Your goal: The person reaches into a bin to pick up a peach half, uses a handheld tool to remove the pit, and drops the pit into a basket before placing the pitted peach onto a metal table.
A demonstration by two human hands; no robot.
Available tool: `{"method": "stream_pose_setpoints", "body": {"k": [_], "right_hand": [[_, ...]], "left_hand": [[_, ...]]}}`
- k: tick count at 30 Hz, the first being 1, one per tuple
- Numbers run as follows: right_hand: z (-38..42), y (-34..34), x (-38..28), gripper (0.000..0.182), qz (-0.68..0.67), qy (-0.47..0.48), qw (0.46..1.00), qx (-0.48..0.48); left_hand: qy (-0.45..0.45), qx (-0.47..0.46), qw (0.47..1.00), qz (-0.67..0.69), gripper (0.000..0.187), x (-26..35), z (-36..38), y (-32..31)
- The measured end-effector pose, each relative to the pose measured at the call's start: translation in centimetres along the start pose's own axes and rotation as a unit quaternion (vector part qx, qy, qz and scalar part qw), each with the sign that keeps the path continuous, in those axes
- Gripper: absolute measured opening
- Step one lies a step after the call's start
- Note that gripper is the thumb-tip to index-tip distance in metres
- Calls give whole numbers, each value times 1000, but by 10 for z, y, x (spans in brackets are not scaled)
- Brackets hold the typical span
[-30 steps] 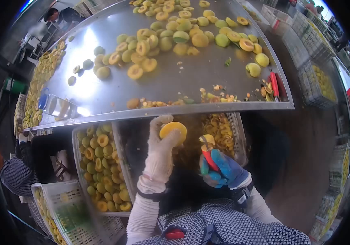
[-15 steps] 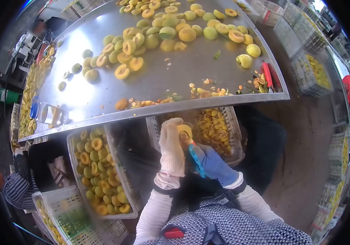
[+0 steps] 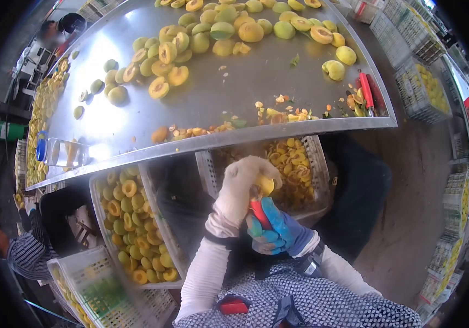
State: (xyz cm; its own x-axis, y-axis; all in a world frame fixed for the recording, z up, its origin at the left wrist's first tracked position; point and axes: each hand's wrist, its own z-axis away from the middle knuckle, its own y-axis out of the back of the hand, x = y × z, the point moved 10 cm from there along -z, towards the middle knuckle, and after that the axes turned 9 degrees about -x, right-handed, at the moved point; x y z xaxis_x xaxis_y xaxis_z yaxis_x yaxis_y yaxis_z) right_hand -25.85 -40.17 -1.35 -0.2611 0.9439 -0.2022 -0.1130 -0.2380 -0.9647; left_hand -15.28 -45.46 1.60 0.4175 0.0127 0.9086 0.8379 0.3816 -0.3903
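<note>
My left hand, in a white glove, is closed round a yellow fruit half above the crate in front of me. In its blue glove, my right hand grips a red-handled tool, whose tip is at the fruit and mostly hidden. Below them is a crate of cut yellow pieces. To the left stands a crate filled with halved yellow-green fruit.
The metal table ahead holds many fruit halves, scraps, a red-handled tool and a clear container with a blue lid. A person in striped clothing is at the left. Stacked crates stand right.
My left hand has curled over the fruit half. My right hand has turned, so the red handle now shows. The view has shifted slightly.
</note>
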Motion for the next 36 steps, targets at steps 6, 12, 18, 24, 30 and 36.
{"method": "stream_pose_setpoints", "body": {"k": [6,12,18,24,30,36], "right_hand": [[10,-4,-2,59,-62,8,990,-130],[30,97,-28,61,-6,19,991,135],[23,87,-39,58,175,5,957,229],[15,106,-46,59,387,10,868,311],[18,87,-45,57,383,7,886,262],[-3,-14,-112,23,350,164,905,178]], "left_hand": [[-9,-18,948,317,58,-13,2,-20],[-88,309,882,-344,47,106,108,94],[52,342,667,-660,25,205,143,175],[69,268,766,-580,56,215,-38,204],[168,206,797,-542,64,194,-99,202],[29,174,892,-416,50,185,-26,101]]}}
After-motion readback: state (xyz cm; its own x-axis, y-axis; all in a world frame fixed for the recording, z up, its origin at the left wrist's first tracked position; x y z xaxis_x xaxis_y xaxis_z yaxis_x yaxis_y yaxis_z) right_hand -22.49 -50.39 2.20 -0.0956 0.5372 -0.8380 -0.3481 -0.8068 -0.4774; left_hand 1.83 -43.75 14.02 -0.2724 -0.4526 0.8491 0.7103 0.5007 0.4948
